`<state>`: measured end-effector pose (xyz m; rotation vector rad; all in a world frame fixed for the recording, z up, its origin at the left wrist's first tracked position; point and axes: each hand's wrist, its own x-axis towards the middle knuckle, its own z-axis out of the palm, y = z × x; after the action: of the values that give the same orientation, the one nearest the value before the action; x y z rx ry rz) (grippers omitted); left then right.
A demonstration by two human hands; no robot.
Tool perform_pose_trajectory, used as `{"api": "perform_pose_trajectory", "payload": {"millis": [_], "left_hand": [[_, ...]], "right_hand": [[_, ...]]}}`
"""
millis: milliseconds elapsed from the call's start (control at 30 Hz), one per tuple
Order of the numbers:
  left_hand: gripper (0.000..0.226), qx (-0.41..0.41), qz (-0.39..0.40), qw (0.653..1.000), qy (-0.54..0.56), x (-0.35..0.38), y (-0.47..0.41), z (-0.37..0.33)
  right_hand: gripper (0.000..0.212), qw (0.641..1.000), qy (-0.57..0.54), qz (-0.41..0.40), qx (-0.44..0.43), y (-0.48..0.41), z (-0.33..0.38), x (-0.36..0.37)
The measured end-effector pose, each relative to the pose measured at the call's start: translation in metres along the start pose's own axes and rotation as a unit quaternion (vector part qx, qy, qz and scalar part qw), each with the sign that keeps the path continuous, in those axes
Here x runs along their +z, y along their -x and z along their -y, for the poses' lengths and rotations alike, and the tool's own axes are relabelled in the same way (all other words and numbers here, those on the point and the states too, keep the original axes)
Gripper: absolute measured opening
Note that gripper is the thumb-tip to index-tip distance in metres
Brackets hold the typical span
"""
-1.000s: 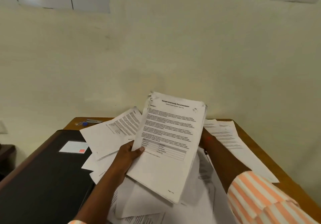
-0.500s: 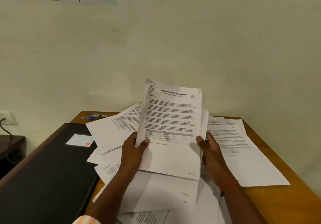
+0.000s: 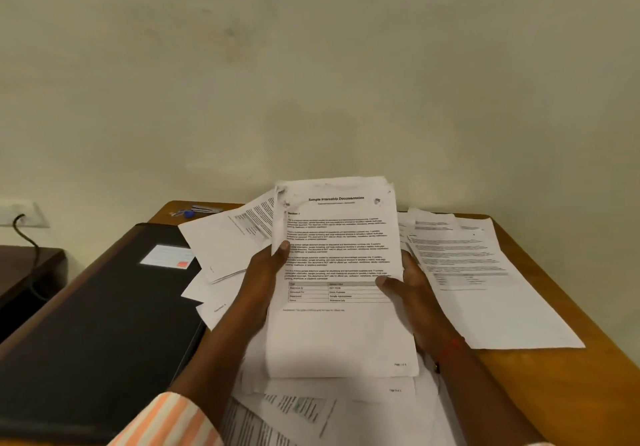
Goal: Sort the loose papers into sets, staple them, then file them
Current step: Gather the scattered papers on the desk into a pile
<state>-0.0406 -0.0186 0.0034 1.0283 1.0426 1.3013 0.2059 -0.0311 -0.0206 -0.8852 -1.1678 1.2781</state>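
I hold a set of printed papers (image 3: pixel 341 248) upright over the desk, its top sheet headed "Sample Internship Documentation". My left hand (image 3: pixel 265 272) grips its left edge with the thumb on the front. My right hand (image 3: pixel 410 288) grips the right edge, thumb across the sheet near a small table. Its top corners look crumpled. Loose papers (image 3: pixel 221 244) lie spread beneath and to the left, more sheets (image 3: pixel 478 272) lie to the right, and others (image 3: pixel 298 407) sit near me. A black file folder (image 3: pixel 97 324) with a white label lies flat on the left.
The wooden desk (image 3: pixel 571 376) stands against a pale wall. A small blue and silver object (image 3: pixel 194 210), perhaps a stapler, lies at the far left corner. A wall socket with a black cable (image 3: pixel 24 224) is at the far left, above a dark side table (image 3: pixel 31 269).
The set has been squared up between both hands and now stands straighter. My right hand moved from behind the papers to their right edge, thumb on the front.
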Motion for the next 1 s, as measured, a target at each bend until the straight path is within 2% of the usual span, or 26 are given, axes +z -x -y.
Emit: {"api": "perform_pose_trajectory", "payload": {"millis": [133,233,300,400,500,633,733,833,900,1000], "left_hand": [[0.02,0.05,-0.043,0.997,-0.029,0.004,0.0,0.001],[0.018,0.154,-0.08,0.98,-0.093,0.008,0.004,-0.003],[0.016,0.214,-0.098,0.966,-0.104,0.013,0.012,-0.011],[0.015,0.27,-0.13,0.951,-0.076,0.02,0.022,-0.023],[0.017,0.299,-0.138,0.943,-0.047,0.023,0.027,-0.026],[0.023,0.267,-0.141,0.952,-0.038,0.02,0.025,-0.022],[0.014,0.214,-0.155,0.964,-0.025,0.018,0.022,-0.022],[0.012,0.151,-0.141,0.978,0.042,0.015,0.02,-0.023],[0.027,0.11,-0.125,0.981,0.102,0.015,0.018,-0.022],[0.048,0.088,-0.133,0.98,0.123,0.014,0.014,-0.02]], "right_hand": [[0.053,0.999,0.041,-0.034,-0.001,0.0,-0.003,0.004],[0.042,0.981,0.167,-0.088,-0.042,0.005,0.004,0.009],[0.039,0.967,0.201,-0.122,-0.099,0.01,0.016,0.016],[0.034,0.954,0.166,-0.177,-0.175,0.016,0.032,0.026],[0.031,0.948,0.149,-0.185,-0.211,0.018,0.037,0.03],[0.031,0.957,0.142,-0.17,-0.185,0.017,0.029,0.027],[0.034,0.955,0.162,-0.176,-0.177,0.017,0.024,0.022],[0.03,0.953,0.158,-0.193,-0.171,0.016,0.023,0.02],[0.03,0.951,0.167,-0.198,-0.169,0.015,0.024,0.019],[0.032,0.952,0.167,-0.196,-0.165,0.013,0.024,0.018]]}}
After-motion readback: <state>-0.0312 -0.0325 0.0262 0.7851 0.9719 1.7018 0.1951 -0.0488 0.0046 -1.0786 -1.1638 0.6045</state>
